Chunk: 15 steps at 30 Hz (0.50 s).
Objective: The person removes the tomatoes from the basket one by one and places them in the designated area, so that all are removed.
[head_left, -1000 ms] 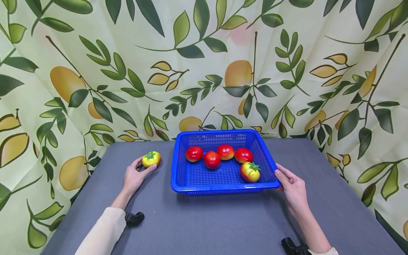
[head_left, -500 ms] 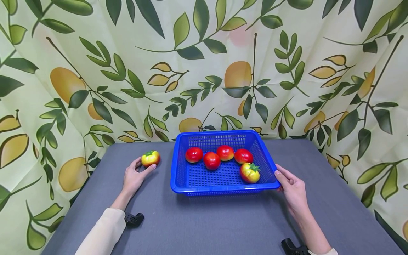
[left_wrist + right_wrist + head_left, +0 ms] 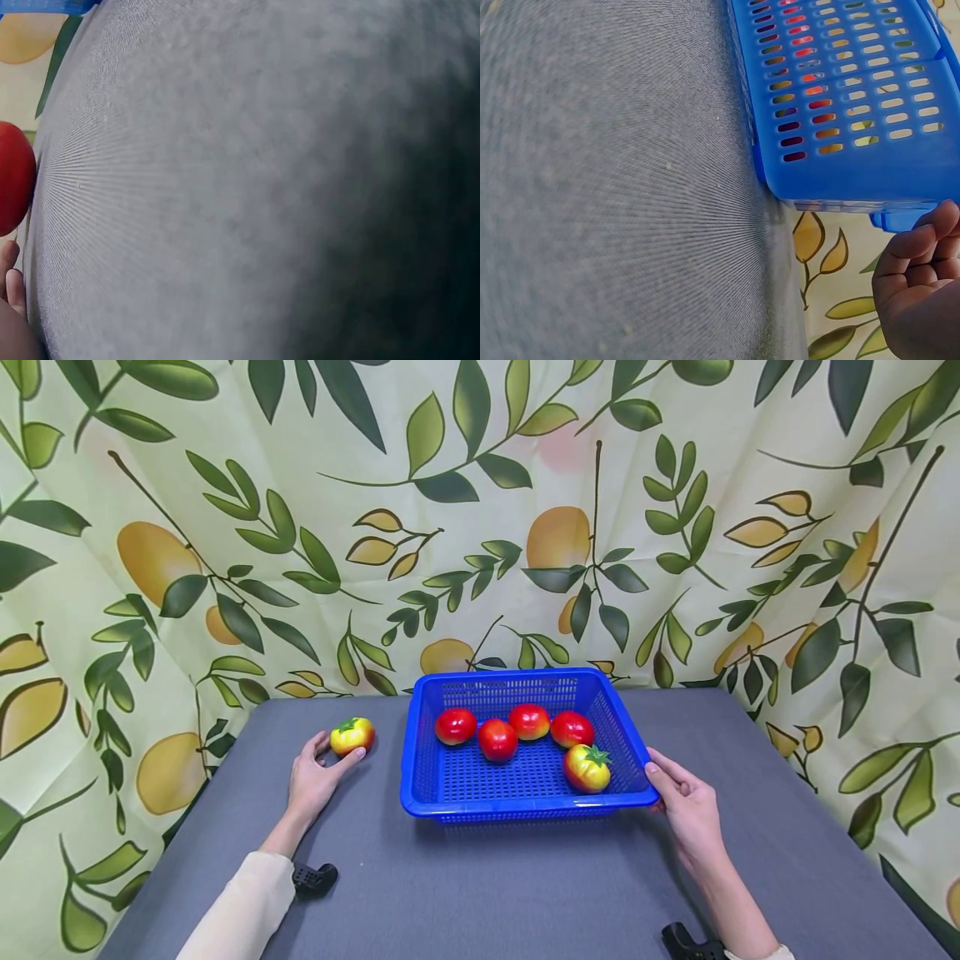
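Observation:
My left hand (image 3: 313, 779) holds a yellow-and-red tomato (image 3: 352, 737) with a green leafy top, thumb on its near side and fingers at its left. In the left wrist view the red side of this tomato (image 3: 13, 178) shows at the left edge, close over the cloth, above the fingertips (image 3: 15, 289). My right hand (image 3: 692, 806) pinches the near right corner of a blue plastic basket (image 3: 525, 806) by its rim. Inside lie several glossy red tomatoes (image 3: 497, 741) and one yellow-and-red tomato (image 3: 587, 768) with green leaves. The right wrist view shows the basket's slotted side (image 3: 855, 165).
A grey cloth-covered table (image 3: 480, 893) lies under everything. Behind and at both sides hangs a leaf-and-fruit printed curtain (image 3: 480, 527), close to the basket's far side. Black wrist mounts (image 3: 315, 880) sit on both forearms.
The tomato in my left hand has tipped, its green top turning away from me, and shifted slightly left. The right hand and the basket stay put.

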### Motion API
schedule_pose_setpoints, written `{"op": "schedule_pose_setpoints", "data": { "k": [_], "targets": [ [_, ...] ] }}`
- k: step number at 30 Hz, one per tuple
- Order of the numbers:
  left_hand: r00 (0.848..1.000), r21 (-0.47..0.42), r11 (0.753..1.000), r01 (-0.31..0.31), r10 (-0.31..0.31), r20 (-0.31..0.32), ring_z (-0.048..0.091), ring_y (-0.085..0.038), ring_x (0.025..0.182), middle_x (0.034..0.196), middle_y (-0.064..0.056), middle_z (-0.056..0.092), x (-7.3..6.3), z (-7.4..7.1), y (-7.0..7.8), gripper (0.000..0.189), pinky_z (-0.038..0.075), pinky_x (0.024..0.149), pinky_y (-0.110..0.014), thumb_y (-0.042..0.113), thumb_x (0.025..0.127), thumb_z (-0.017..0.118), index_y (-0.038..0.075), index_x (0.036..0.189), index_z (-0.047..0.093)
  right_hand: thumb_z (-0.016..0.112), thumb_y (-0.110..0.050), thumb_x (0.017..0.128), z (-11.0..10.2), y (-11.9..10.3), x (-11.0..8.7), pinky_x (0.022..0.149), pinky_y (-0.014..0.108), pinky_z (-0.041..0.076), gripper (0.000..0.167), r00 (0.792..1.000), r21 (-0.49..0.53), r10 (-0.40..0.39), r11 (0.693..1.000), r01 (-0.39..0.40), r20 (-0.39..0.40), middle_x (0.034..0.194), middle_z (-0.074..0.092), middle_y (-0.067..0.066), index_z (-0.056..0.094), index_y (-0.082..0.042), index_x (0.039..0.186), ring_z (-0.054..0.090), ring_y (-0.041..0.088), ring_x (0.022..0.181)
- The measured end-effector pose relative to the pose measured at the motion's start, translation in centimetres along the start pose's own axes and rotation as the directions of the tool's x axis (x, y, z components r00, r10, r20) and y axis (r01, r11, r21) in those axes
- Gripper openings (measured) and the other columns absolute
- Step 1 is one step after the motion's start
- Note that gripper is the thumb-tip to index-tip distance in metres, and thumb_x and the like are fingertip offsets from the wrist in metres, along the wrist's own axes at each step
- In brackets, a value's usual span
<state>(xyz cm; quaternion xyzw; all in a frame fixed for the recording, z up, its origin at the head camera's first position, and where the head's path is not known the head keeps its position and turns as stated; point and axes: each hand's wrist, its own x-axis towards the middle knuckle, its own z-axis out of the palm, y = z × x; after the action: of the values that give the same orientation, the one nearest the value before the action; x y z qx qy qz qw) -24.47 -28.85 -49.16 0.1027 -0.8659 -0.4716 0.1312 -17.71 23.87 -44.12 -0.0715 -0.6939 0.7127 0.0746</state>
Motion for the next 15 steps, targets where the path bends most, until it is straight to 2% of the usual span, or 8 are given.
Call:
{"op": "schedule_pose_setpoints", "data": {
  "k": [4, 7, 11, 15],
  "targets": [
    [1.0, -0.012, 1.0, 0.011, -0.011, 0.019, 0.04, -0.038, 0.129, 0.147, -0.022, 0.041, 0.1, -0.2, 0.1, 0.098, 0.03, 0.108, -0.051, 0.05, 0.083, 0.075, 0.001, 0.152, 0.027, 0.068, -0.031, 0.094, 0.0, 0.0, 0.1, 0.056, 0.021, 0.05, 0.061, 1.0, 0.001, -0.003, 1.0, 0.003, 0.001, 0.092, 0.072, 0.001, 0.05, 0.004, 0.14, 0.057, 0.008, 0.06],
    [0.999, -0.095, 0.995, 0.044, -0.041, 0.033, 0.035, -0.038, 0.135, 0.149, -0.023, 0.038, 0.4, -0.7, 0.4, 0.101, 0.027, 0.111, -0.049, 0.047, 0.084, 0.076, -0.002, 0.153, 0.021, 0.068, -0.032, 0.094, 0.1, 0.0, 0.2, 0.056, 0.021, 0.05, 0.06, 1.0, -0.001, -0.006, 1.0, 0.006, -0.004, 0.092, 0.072, 0.0, 0.05, 0.004, 0.14, 0.057, 0.007, 0.06],
    [0.996, -0.21, 0.974, 0.088, -0.085, 0.026, 0.029, -0.035, 0.139, 0.15, -0.024, 0.035, 0.5, -1.7, 1.0, 0.103, 0.024, 0.113, -0.047, 0.042, 0.085, 0.077, -0.003, 0.153, 0.015, 0.068, -0.031, 0.094, 0.1, 0.2, 0.2, 0.056, 0.02, 0.05, 0.06, 1.0, -0.004, -0.005, 1.0, 0.005, -0.018, 0.094, 0.072, -0.001, 0.05, 0.004, 0.14, 0.056, 0.007, 0.06],
    [0.995, -0.201, 0.974, 0.104, -0.099, 0.035, 0.029, -0.035, 0.139, 0.152, -0.022, 0.034, -0.2, -2.7, 1.6, 0.101, 0.025, 0.113, -0.047, 0.044, 0.086, 0.075, -0.001, 0.154, 0.016, 0.068, -0.03, 0.095, 0.1, 0.1, 0.1, 0.056, 0.02, 0.05, 0.06, 1.0, 0.002, -0.001, 1.0, 0.002, -0.021, 0.094, 0.072, -0.001, 0.05, 0.004, 0.14, 0.056, 0.007, 0.06]
  ]
}}
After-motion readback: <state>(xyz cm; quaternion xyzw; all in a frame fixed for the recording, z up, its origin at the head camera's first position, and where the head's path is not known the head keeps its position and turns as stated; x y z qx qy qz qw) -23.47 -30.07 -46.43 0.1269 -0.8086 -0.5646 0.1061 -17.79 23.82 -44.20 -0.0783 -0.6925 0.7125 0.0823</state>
